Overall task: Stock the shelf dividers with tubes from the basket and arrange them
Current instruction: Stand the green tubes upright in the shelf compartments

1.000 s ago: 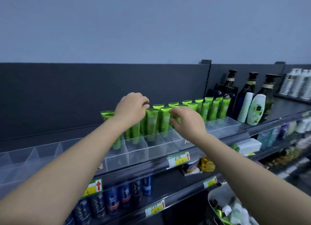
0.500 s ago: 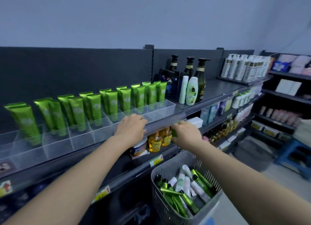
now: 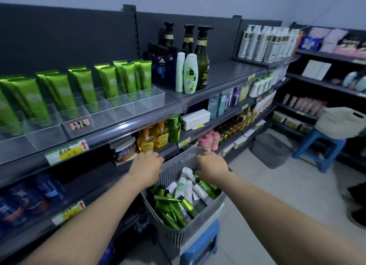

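Head view: the left hand (image 3: pixel 146 165) is seen at the left rim of the grey basket (image 3: pixel 174 238), the right hand (image 3: pixel 212 166) over its far side. Fingers are bent downward and hidden, so neither grip can be told. Loose tubes (image 3: pixel 174 207) lie inside the basket, just below the right hand. The shelf dividers (image 3: pixel 103 114) stand above-left of it.

tubes (image 3: pixel 85 86): glossy green plastic | dividers (image 3: pixel 103 114): clear plastic (smooth) | basket (image 3: pixel 178 239): matt grey slatted plastic

Dim bluish light, soft blur, wide-angle warping
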### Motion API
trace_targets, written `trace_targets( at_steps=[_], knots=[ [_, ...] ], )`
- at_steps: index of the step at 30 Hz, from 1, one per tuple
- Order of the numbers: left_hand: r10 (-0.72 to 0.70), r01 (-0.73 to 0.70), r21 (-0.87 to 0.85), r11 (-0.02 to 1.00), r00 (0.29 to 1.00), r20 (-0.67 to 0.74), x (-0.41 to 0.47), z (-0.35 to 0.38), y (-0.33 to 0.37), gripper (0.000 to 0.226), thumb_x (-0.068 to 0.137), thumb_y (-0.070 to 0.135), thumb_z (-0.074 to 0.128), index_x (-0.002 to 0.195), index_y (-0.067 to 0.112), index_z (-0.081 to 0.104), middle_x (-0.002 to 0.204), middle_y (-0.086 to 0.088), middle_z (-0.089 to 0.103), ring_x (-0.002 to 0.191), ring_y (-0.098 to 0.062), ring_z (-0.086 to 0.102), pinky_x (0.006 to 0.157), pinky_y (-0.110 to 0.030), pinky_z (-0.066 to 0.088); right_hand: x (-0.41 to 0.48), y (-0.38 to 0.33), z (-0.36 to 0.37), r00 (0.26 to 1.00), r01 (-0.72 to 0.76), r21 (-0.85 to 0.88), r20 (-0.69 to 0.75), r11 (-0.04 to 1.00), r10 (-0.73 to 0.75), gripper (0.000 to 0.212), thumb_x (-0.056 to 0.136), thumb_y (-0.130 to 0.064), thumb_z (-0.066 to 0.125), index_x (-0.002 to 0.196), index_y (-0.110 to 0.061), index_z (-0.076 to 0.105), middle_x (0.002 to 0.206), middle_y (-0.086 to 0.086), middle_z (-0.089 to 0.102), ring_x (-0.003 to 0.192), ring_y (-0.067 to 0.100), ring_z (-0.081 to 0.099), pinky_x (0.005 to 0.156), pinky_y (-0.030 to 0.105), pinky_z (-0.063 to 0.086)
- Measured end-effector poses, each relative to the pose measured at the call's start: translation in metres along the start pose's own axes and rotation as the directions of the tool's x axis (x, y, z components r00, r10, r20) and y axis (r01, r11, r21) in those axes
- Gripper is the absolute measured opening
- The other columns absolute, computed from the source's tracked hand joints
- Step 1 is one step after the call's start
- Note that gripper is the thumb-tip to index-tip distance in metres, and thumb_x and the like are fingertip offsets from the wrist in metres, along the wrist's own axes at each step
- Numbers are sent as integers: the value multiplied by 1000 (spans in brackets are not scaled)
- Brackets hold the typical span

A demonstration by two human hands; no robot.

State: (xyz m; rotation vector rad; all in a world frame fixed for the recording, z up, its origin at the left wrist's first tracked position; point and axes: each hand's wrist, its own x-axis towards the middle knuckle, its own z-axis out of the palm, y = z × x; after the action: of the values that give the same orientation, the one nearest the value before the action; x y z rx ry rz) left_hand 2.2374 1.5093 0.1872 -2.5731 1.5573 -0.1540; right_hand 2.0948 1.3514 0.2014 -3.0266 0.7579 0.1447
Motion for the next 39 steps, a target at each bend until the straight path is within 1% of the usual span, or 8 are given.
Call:
trace_targets(
  at_steps=[6, 11, 15, 21, 25, 30, 34, 39],
  knots=[
    [14, -12, -13, 1000, 987, 158, 32, 51, 16, 28, 92, 25, 53, 118, 15, 57, 116, -5, 56, 115, -26, 49, 93, -39, 40, 25, 21, 52, 990, -23, 16, 140, 1000, 20, 33, 91, -33, 55, 117, -13, 53, 121, 12, 53, 116, 30, 46, 90, 39, 39],
    [65, -53, -54, 997, 967, 245, 60, 101, 25, 26, 91, 27, 54, 115, 18, 59, 118, -4, 58, 116, -23, 48, 94, -35, 39, 54, 33, 99, 962, -23, 11, 271, 1000, 19, 39, 92, -35, 56, 125, -16, 52, 123, 10, 54, 117, 30, 48, 91, 39, 43],
    [90, -66, -84, 994, 938, 335, 78, 140, 30, 30, 92, 23, 52, 121, 16, 57, 118, -5, 58, 113, -25, 49, 92, -36, 40, 76, 37, 136, 924, -35, 5, 381, 999, 31, 37, 90, -33, 58, 122, -16, 53, 123, 10, 55, 116, 30, 50, 90, 40, 47],
    [143, -111, -96, 989, 880, 454, 90, 190, 36, 40, 89, 17, 52, 128, 14, 52, 121, -8, 57, 111, -27, 50, 93, -38, 40, 98, 42, 187, 846, -74, 49, 533, 996, 36, 33, 90, -23, 50, 122, -15, 55, 122, 11, 55, 115, 30, 53, 87, 39, 48],
    [143, -112, -91, 990, 839, 524, 93, 213, 42, 41, 86, 11, 52, 127, 10, 50, 120, -10, 58, 109, -28, 51, 90, -37, 41, 107, 41, 219, 790, -114, 84, 612, 990, 39, 32, 92, -28, 47, 120, -17, 57, 123, 9, 58, 114, 29, 54, 88, 40, 49],
    [124, -40, -155, 987, 803, 583, 97, 237, 43, 22, 89, 20, 55, 110, 14, 61, 115, -6, 60, 110, -24, 52, 90, -35, 42, 116, 39, 251, 695, -182, 152, 718, 972, 18, 41, 88, -38, 52, 119, -12, 58, 120, 12, 61, 110, 30, 58, 86, 38, 49],
    [136, -19, -198, 980, 790, 598, 101, 251, 42, 30, 95, 37, 48, 113, 15, 59, 118, -5, 59, 116, -25, 46, 93, -37, 39, 121, 36, 275, 664, -224, 175, 747, 959, 19, 40, 90, -32, 54, 125, -14, 54, 121, 13, 59, 108, 30, 59, 85, 38, 50],
    [112, 6, -192, 981, 794, 598, 103, 258, 45, 33, 94, 41, 50, 112, 15, 59, 118, -5, 59, 117, -24, 43, 94, -37, 37, 127, 31, 294, 640, -201, 158, 768, 967, 7, 30, 93, -17, 51, 123, -18, 52, 115, 11, 64, 103, 28, 62, 84, 38, 54]
  ],
)
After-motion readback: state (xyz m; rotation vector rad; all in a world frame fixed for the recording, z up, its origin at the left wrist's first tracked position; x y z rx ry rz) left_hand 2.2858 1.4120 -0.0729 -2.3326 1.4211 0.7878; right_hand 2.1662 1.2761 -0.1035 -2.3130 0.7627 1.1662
